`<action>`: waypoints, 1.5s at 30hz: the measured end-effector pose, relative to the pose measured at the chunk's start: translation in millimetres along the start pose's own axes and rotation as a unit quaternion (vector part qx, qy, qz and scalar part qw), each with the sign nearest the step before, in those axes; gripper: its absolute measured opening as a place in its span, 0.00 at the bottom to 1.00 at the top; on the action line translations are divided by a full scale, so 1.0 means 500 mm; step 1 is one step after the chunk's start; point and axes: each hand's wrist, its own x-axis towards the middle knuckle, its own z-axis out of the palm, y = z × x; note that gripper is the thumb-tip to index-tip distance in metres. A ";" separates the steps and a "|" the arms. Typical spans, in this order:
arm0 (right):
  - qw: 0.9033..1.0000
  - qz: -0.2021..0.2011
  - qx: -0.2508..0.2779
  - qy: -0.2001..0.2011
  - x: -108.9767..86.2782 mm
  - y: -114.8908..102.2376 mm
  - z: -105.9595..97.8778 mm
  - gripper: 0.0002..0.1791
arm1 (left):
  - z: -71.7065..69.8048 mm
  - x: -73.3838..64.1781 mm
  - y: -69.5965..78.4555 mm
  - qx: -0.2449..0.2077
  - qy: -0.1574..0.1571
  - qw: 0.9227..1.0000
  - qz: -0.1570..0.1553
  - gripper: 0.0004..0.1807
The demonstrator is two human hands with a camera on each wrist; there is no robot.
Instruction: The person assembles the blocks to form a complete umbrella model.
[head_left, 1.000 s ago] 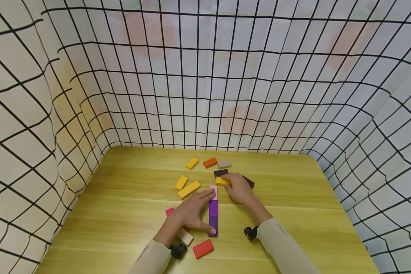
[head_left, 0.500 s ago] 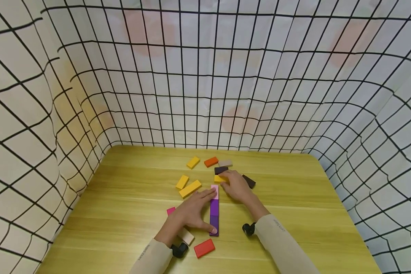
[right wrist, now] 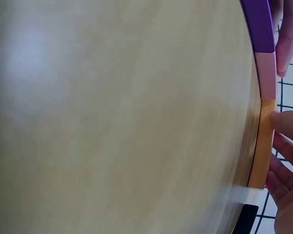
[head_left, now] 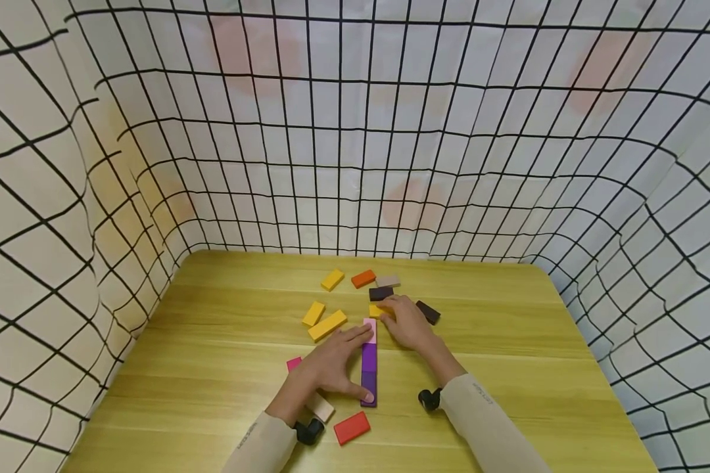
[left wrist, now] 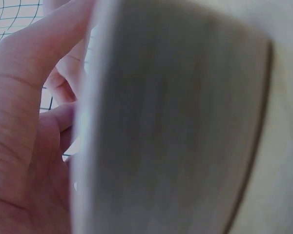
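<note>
Three blocks stand end to end in a straight row: dark purple (head_left: 369,386), purple (head_left: 369,358) and pink (head_left: 369,323). My left hand (head_left: 330,368) stretches along this row. Its fingertips rest on the pink block, and its thumb presses the near end of the dark purple one. Just beyond the pink end, my right hand (head_left: 408,323) holds a yellow block (head_left: 375,311) between thumb and fingers. In the right wrist view this yellow block (right wrist: 263,146) meets the pink block (right wrist: 267,75) end to end. A blurred, pale block (left wrist: 176,122) fills much of the left wrist view.
A black block (head_left: 381,293) lies just past the yellow one, another black block (head_left: 428,312) right of my right hand. Orange (head_left: 363,279) and grey (head_left: 388,281) blocks lie farther back. Several yellow blocks (head_left: 328,325) sit left; red (head_left: 352,427), beige (head_left: 322,407) and magenta (head_left: 293,363) blocks lie nearer.
My right hand has shifted slightly left with the yellow block, bringing it in line with the row. The black block beyond it has moved a little farther away. My left hand stays put.
</note>
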 end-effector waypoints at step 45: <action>1.000 0.008 -0.002 0.006 -0.014 0.001 0.013 0.16 | 0.003 0.002 0.000 -0.010 0.004 1.000 -0.004 0.70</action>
